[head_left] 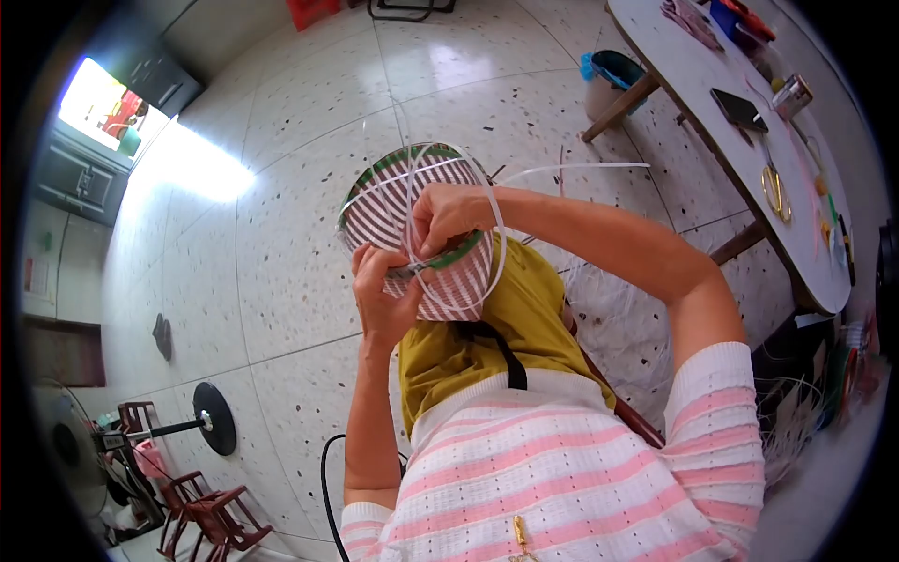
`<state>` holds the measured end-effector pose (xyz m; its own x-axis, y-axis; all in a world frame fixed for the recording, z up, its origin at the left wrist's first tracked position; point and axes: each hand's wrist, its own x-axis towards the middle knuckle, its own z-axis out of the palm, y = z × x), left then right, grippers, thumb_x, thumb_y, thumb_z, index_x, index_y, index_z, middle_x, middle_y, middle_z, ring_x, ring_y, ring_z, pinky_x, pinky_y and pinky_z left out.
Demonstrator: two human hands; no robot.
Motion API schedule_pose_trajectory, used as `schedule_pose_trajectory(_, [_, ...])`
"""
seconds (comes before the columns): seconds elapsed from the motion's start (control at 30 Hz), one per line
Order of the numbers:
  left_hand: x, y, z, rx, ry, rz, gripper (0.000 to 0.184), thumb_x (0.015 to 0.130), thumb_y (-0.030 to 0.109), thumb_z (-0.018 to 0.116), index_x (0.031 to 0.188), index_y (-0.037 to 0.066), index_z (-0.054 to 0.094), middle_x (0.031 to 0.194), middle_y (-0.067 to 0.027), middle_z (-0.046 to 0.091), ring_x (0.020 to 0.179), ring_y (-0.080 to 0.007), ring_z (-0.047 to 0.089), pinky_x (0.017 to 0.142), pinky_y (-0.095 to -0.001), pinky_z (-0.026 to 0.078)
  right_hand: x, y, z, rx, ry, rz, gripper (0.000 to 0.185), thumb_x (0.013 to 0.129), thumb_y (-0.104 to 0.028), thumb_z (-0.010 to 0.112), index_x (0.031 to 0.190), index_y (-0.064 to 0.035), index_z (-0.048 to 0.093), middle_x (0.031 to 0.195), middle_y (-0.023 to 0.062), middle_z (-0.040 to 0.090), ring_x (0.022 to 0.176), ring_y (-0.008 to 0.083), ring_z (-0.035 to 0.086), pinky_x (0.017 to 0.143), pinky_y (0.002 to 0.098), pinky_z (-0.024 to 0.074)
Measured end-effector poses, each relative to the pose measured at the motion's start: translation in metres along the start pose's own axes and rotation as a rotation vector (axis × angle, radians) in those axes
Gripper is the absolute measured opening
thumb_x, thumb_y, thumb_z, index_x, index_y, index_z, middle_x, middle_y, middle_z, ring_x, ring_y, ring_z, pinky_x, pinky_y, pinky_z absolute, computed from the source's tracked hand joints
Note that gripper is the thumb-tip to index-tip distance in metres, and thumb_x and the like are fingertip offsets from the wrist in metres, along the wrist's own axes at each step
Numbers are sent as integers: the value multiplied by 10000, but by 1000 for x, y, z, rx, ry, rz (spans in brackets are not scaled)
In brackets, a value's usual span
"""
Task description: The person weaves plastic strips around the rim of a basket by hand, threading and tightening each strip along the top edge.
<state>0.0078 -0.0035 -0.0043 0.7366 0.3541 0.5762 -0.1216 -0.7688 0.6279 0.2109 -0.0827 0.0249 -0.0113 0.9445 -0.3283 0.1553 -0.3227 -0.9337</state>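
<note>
A woven basket (375, 211) with maroon and white stripes and a green rim rests in the lap, its mouth tilted up. My left hand (382, 288) pinches the near rim between thumb and fingers. Just beside it, my right hand (448, 220) reaches over the mouth, its fingers closed around a thin white plastic strip (501, 211) near the rim. The strip loops around the right wrist and over the basket's side. Its exact path between the fingertips is hidden.
To the right, a table (693, 89) holds scissors (775, 192), a phone (739, 110) and a can (792, 96). A lined bin (613, 80) stands under its edge. A small wooden chair (220, 515) and a fan (215, 419) are at lower left. White strips (791, 431) lie bundled at lower right.
</note>
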Motion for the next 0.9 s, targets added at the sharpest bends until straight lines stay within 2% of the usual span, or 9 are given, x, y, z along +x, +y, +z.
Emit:
schedule_pose_trajectory(0.23, [0, -4, 2, 18, -2, 5, 303, 660, 75, 839, 820, 44, 583, 739, -82, 587, 721, -287, 566, 921, -410, 414, 1, 2, 2, -97, 55, -9, 146, 733, -68, 832, 818, 7, 740, 717, 53, 694, 628, 104, 626, 529, 245, 472])
schedule_pose_trajectory(0.4, [2, -2, 1, 41, -22, 14, 295, 667, 76, 831, 821, 49, 582, 738, -76, 586, 724, -284, 567, 920, -407, 412, -1, -3, 2, -213, -30, 26, 141, 768, -106, 810, 847, -2, 755, 729, 29, 696, 637, 97, 618, 545, 252, 475])
schedule_pose_trajectory(0.47, [2, 2, 2, -2, 0, -27, 286, 681, 26, 818, 792, 47, 555, 699, -47, 507, 691, -225, 486, 1081, -407, 354, 0, -2, -2, -212, -45, 42, 141, 777, -124, 808, 848, -12, 759, 732, 27, 697, 641, 95, 616, 548, 249, 474])
schedule_pose_trajectory(0.53, [2, 3, 2, 11, -6, -28, 298, 676, 39, 828, 793, 47, 555, 704, -51, 505, 715, -235, 484, 1044, -404, 373, 3, -2, -7, -218, -64, 58, 142, 786, -142, 806, 849, -21, 764, 735, 24, 698, 645, 92, 615, 551, 246, 472])
schedule_pose_trajectory(0.6, [1, 1, 2, 29, -5, -35, 310, 671, 52, 839, 794, 47, 554, 710, -54, 502, 739, -245, 483, 1006, -402, 391, 10, 2, -9, 38, -146, 195, 207, 776, -236, 834, 910, -84, 792, 731, -4, 682, 626, 107, 572, 546, 277, 433])
schedule_pose_trajectory(0.67, [1, 0, 2, 30, -3, -4, 322, 668, 77, 853, 796, 48, 558, 729, -63, 506, 798, -269, 480, 909, -404, 411, 8, 4, -9, -70, -145, 174, 209, 792, -247, 826, 923, -87, 796, 731, -7, 681, 624, 107, 570, 544, 280, 431])
schedule_pose_trajectory(0.73, [1, 1, 3, 30, 13, -4, 300, 657, 78, 834, 801, 45, 572, 739, -75, 553, 777, -284, 531, 920, -408, 408, 6, 1, -1, -271, -98, 166, 218, 811, -256, 822, 945, -86, 801, 729, -12, 679, 623, 104, 569, 533, 284, 422])
schedule_pose_trajectory(0.77, [2, 2, 4, 25, 26, 1, 281, 646, 79, 815, 805, 43, 586, 749, -88, 599, 756, -299, 583, 932, -411, 406, 2, -5, 1, -274, -100, 165, 218, 811, -256, 822, 945, -86, 801, 729, -12, 679, 623, 104, 569, 533, 284, 422])
schedule_pose_trajectory(0.9, [1, -2, 2, 49, -5, 21, 296, 639, 89, 825, 804, 41, 585, 742, -93, 588, 748, -303, 573, 928, -411, 403, -1, -4, -3, -212, -125, 149, 164, 839, -189, 771, 870, -28, 781, 691, -25, 651, 617, 81, 545, 556, 277, 425])
